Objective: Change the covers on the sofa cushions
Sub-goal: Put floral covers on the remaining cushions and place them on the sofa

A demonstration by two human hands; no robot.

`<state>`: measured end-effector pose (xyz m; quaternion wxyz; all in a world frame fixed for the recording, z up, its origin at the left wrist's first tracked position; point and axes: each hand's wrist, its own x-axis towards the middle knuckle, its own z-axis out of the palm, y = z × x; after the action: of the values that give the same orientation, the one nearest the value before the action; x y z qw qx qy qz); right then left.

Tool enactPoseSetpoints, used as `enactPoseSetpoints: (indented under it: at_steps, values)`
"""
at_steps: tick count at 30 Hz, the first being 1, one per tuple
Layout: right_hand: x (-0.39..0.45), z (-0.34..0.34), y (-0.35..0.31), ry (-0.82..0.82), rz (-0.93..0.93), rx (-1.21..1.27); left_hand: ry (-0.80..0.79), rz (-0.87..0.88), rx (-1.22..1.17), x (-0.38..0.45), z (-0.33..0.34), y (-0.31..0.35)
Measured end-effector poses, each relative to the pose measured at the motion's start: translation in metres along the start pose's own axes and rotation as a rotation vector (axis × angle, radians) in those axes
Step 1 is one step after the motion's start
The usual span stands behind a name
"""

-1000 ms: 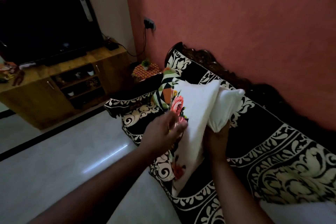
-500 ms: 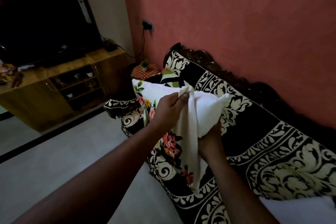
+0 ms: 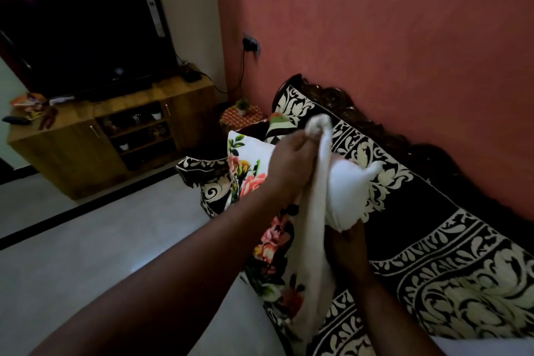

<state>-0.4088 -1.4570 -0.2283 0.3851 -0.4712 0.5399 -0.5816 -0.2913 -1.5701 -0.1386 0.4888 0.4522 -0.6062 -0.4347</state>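
Note:
A white cushion insert [image 3: 351,182] sticks partly out of a white floral cover [image 3: 248,173], held up over the sofa [image 3: 433,240]. My left hand [image 3: 291,165] grips the cover's white open edge near its top and holds it up. My right hand [image 3: 351,248] grips the insert from below; its fingers are mostly hidden by the fabric. The cover's floral side hangs down toward the sofa's front edge. A second cushion with a geometric cover [image 3: 277,127] leans at the sofa's far end.
The sofa carries a black and cream patterned throw and stands against a red wall. A wooden TV cabinet [image 3: 95,147] with a dark screen [image 3: 86,43] stands at the left. A small side table with a plant [image 3: 241,113] sits by the sofa's end. Pale tiled floor [image 3: 101,240] lies at the left.
My left hand took hold of the cover's open edge and drew it upward. The insert has slid farther into the cover, and the right hand stays under it.

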Motion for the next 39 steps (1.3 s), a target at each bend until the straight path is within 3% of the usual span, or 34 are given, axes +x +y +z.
enactPoseSetpoints:
  at_steps: [1,3,5,6,8,10,12,14,17,20,23,25,30,33,36,39]
  values:
    - [-0.001,0.006,-0.006,-0.041,0.064,-0.022,-0.111,0.054,0.099,-0.004,0.002,0.001]
    - [0.006,0.033,-0.018,0.118,0.095,0.025,-0.355,0.196,0.338,-0.016,0.008,0.008]
    - [0.008,0.061,-0.037,0.511,-0.158,0.048,-0.523,0.370,0.523,-0.028,0.015,0.011]
    - [0.007,0.066,-0.040,0.581,-0.274,0.166,-0.542,0.426,0.558,-0.031,0.017,0.010]
    - [0.015,0.064,-0.021,0.514,-0.281,0.140,-0.433,0.381,0.490,-0.029,0.013,0.009]
    - [0.028,0.045,-0.004,0.279,-0.051,0.024,-0.223,0.342,0.385,-0.019,-0.002,0.007]
    - [0.034,0.018,0.013,0.162,0.003,-0.110,-0.104,0.350,0.307,-0.016,-0.017,-0.004]
    - [0.038,0.014,0.011,0.202,0.042,-0.158,-0.133,0.270,0.352,-0.030,-0.025,-0.026]
    - [0.048,0.027,0.013,0.362,0.067,-0.201,-0.253,0.079,0.605,-0.083,-0.027,-0.059]
    - [0.054,0.037,0.009,0.365,0.089,-0.207,-0.212,0.030,0.713,-0.100,-0.026,-0.080]
    - [0.061,0.038,0.011,0.255,0.039,-0.253,-0.122,0.013,0.590,-0.088,-0.029,-0.090]
    - [0.067,0.034,0.018,0.146,0.110,-0.206,-0.030,0.022,0.545,-0.079,-0.038,-0.101]
    - [0.053,0.024,0.046,-0.124,0.321,-0.061,0.188,-0.414,-0.057,-0.056,-0.060,-0.124]
    - [0.033,0.028,0.074,-0.188,0.399,-0.027,0.158,-0.519,-0.178,-0.056,-0.064,-0.137]
    - [0.013,0.041,0.101,-0.145,0.592,-0.191,0.103,-0.602,-0.215,-0.066,-0.060,-0.150]
    - [-0.002,0.051,0.130,-0.114,0.697,-0.162,0.065,-0.645,-0.209,-0.073,-0.061,-0.168]
